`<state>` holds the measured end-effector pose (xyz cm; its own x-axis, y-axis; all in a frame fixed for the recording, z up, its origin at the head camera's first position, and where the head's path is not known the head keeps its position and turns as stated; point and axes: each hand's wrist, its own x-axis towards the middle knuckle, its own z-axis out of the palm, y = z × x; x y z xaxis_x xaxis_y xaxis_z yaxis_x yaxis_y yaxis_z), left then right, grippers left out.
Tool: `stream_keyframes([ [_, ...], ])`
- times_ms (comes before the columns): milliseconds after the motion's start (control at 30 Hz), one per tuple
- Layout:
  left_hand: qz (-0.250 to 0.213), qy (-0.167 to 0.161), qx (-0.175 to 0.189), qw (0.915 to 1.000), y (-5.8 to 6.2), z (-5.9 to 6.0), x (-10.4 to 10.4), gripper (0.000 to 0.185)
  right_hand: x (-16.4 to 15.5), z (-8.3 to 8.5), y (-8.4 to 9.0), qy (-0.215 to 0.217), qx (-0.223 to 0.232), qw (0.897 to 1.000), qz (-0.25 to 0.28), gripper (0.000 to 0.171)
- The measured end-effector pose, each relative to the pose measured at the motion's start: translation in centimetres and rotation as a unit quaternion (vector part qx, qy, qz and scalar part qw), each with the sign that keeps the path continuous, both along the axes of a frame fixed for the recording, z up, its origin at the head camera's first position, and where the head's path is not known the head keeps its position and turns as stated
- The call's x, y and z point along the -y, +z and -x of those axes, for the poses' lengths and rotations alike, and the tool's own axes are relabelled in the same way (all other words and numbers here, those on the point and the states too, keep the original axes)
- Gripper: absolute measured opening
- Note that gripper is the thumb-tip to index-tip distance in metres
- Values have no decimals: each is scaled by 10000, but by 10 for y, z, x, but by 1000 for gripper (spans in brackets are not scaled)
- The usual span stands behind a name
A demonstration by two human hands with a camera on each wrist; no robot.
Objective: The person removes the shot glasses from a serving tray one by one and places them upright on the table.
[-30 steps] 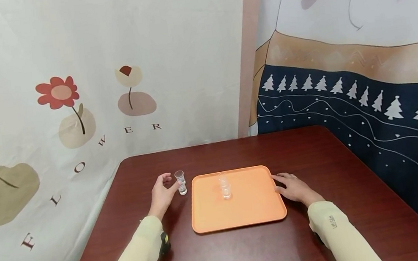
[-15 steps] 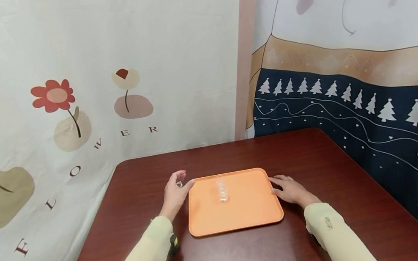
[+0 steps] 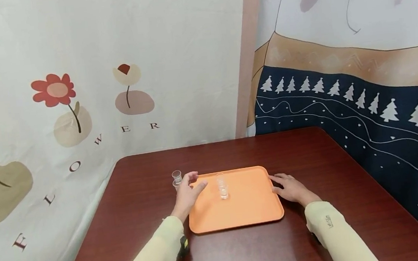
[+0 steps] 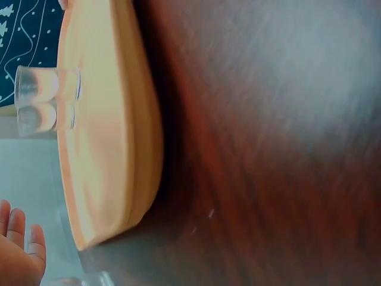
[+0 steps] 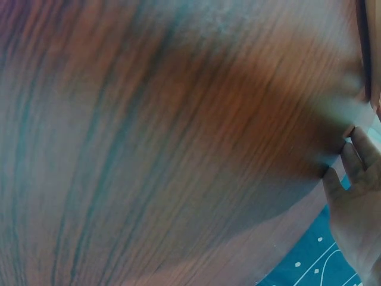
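My left hand (image 3: 187, 196) hovers over the left edge of an orange tray (image 3: 248, 211), fingers loosely bent and holding nothing. In the left wrist view its fingers (image 4: 16, 229) are spread apart from the tray. Two small clear glasses (image 3: 223, 192) stand close together on the tray, one behind the other. Left of the tray, more clear glass (image 3: 177, 176) stands on the table, partly hidden behind my left hand. My right hand (image 3: 293, 189) lies at the tray's right side, its fingertips right at the rim.
The dark reddish-brown table (image 3: 230, 256) stands against a white curtain (image 3: 194, 64) with flower prints at the back and left. A navy curtain (image 3: 306, 107) with white trees hangs along the right side.
My left hand has moved right, from beside the glass on the table to over the tray's left edge, leaving that glass behind. The right hand stays at the tray's right rim.
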<state>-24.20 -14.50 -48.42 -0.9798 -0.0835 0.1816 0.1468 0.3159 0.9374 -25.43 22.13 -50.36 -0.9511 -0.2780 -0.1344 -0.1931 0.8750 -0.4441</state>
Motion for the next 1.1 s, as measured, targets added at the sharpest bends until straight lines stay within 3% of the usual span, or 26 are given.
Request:
stream_keyframes([
  [433,150,-64,-96,9998,-12,-11,-22,48,1,-1,3,59,-34,10000,18,55],
  [733,-106,-267,-37,9996,-24,-16,-41,46,0,0,0,50,-38,10000,66,55],
  [1100,134,-142,-21,9998,-30,-18,-56,39,-1,-1,0,30,-63,9999,129,54],
])
